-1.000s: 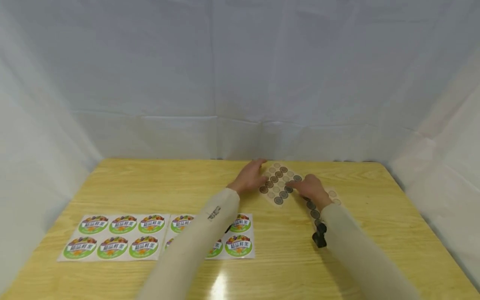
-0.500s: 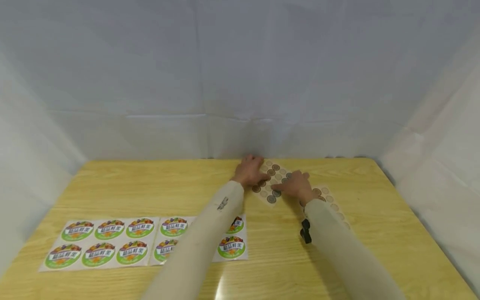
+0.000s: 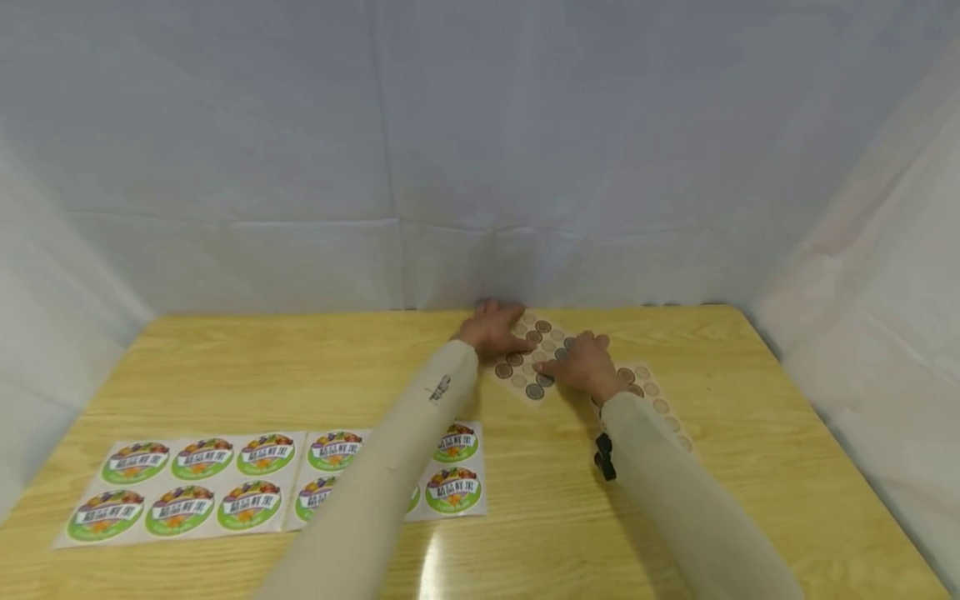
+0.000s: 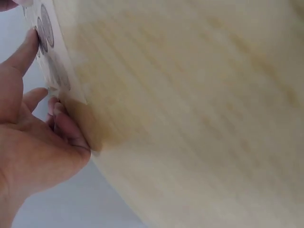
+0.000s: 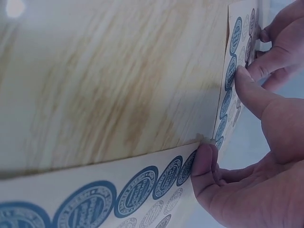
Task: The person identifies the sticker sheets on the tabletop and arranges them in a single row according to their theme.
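A pale sticker sheet [image 3: 528, 357] with rows of round brown, cream and blue-grey stickers lies at the table's far side. My left hand [image 3: 495, 327] is at its left edge, thumb over the stickers. In the left wrist view the left hand [image 4: 38, 142] has its lower fingers bent at the table's edge. From the right, my right hand [image 3: 587, 365] reaches over the same sheet, thumb stretched across it. The right wrist view shows the right hand [image 5: 266, 166] with its thumb pressing near blue stickers and its fingertips at the sheet's edge.
A second round-sticker sheet [image 3: 651, 398] lies partly under my right forearm. White sheets of large fruit labels [image 3: 291, 467] stretch along the table's left front, partly covered by my left sleeve [image 3: 390, 475]. A white curtain [image 3: 300, 258] stands behind the wooden table [image 3: 540, 500].
The head view has shifted, so everything sits farther left. My left hand has moved right against the table and farther over the sheet; my right thumb has slid left across it.
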`<state>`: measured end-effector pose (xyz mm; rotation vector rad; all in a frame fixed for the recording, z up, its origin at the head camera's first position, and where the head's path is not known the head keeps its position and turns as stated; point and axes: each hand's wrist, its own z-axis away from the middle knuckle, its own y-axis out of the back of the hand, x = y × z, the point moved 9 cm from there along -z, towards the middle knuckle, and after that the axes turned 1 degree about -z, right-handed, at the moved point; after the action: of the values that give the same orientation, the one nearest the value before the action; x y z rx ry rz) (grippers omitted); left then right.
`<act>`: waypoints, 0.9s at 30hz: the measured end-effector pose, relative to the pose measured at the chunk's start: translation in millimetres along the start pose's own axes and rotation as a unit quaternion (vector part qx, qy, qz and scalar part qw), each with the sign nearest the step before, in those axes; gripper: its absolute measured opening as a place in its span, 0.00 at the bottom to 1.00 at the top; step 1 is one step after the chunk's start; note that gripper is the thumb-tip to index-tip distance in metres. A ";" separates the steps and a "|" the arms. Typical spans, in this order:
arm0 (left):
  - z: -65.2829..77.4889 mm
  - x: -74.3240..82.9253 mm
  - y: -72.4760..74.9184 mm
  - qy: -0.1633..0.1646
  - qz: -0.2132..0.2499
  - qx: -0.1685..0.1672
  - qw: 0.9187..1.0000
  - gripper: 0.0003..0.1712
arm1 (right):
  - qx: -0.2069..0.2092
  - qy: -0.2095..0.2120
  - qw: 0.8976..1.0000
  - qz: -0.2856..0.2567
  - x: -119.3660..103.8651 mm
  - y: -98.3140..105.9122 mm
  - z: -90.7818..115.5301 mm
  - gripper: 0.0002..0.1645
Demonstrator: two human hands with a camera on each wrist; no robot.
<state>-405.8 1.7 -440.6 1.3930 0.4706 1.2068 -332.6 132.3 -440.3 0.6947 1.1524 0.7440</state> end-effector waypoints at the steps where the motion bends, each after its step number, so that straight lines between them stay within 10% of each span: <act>1: 0.4 -0.4 0.4 0.000 0.001 -0.005 1.000 0.44 | -0.001 0.000 1.000 0.003 -0.6 -0.1 0.1 0.57; 27: -1.0 4.7 -5.9 -0.019 -0.027 0.043 0.999 0.40 | -0.021 -0.011 0.999 0.030 11.1 1.2 1.5 0.61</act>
<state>-402.7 7.5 -444.3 1.4646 0.5370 1.1257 -328.8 141.8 -444.9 0.7025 1.0975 0.8064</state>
